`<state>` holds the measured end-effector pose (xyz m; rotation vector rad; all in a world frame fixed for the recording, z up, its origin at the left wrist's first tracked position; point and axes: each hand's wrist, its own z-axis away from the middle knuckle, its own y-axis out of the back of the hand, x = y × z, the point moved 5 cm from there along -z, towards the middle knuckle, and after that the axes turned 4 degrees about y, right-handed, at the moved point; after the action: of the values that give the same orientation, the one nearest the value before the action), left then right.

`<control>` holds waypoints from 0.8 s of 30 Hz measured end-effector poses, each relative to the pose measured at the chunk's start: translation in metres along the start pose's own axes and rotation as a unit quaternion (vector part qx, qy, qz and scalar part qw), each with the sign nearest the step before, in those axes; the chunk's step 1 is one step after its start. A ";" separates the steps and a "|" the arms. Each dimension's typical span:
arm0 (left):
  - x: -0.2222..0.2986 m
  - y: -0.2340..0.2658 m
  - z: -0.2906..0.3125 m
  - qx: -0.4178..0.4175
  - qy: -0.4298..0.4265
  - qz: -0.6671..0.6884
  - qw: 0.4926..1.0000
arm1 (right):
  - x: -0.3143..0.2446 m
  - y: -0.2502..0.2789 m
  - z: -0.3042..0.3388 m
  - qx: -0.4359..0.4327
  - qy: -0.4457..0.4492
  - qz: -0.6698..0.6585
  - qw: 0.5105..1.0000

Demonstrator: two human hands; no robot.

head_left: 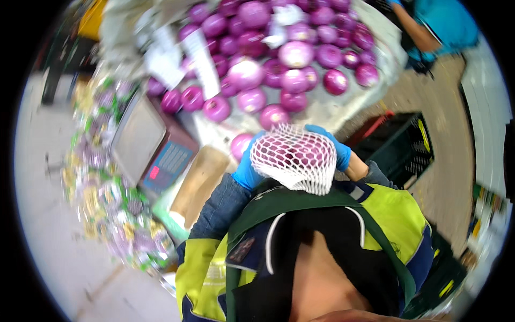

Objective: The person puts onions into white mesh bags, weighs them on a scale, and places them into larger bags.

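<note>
A white stretchy foam net point(295, 155) is in front of my chest, with purple onions showing through its mesh. How many onions are inside, I cannot tell. My left hand point(248, 168), in a blue glove, grips the net's left side. On the far right side of it, my right hand point(333, 141), also gloved in blue, is closed around the same net. Parts of the fingers are hidden behind the net. Just beyond my hands lie loose peeled purple onions point(245, 74) on a pale sheet point(351, 110), the nearest one beside my left hand.
A weighing scale point(170, 165) with a lit display stands at left, near a brown cardboard piece point(201, 180). Bagged onions point(110, 201) are heaped further left. Paper slips point(203, 63) lie among the onions. A black crate point(399, 147) is at right; another person point(442, 24) works at far right.
</note>
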<state>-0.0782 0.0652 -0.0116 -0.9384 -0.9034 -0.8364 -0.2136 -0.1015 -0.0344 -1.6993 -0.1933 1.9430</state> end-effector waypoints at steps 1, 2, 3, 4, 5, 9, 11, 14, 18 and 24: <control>-0.023 0.016 0.020 -0.018 0.049 0.137 0.989 | 0.003 -0.024 -0.012 -0.050 -0.016 -0.012 0.999; -0.010 0.020 0.047 0.003 -0.011 -0.105 0.994 | 0.007 -0.046 -0.025 -0.101 -0.039 -0.024 0.994; 0.004 0.024 0.077 0.057 -0.062 -0.341 0.936 | -0.003 -0.077 -0.041 -0.194 0.012 0.068 0.978; -0.013 0.038 0.105 0.117 -0.083 -0.398 0.906 | 0.015 -0.101 -0.058 -0.237 -0.044 0.044 0.970; -0.014 0.047 0.128 0.191 -0.016 -0.371 0.909 | 0.033 -0.124 -0.075 -0.274 -0.102 0.027 0.956; -0.046 0.068 0.232 0.449 0.032 -0.444 0.775 | 0.064 -0.234 -0.098 -0.461 0.039 0.200 0.864; -0.061 0.074 0.270 0.526 0.059 -0.364 0.766 | 0.104 -0.275 -0.098 -0.506 0.221 0.262 0.792; -0.076 0.085 0.295 0.540 0.157 -0.438 0.701 | 0.153 -0.301 -0.097 -0.552 0.087 0.250 0.791; -0.136 0.109 0.305 0.567 -0.106 0.415 0.704 | 0.194 -0.304 -0.093 -0.487 -0.280 0.062 0.825; -0.152 0.121 0.310 0.522 -0.147 0.595 0.593 | 0.118 -0.309 -0.126 -0.434 -0.005 0.548 0.715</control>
<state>-0.1108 0.4214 -0.0898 -0.3768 -0.6244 1.0190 -0.0061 0.1849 -0.0226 -2.8430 -0.0940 2.9962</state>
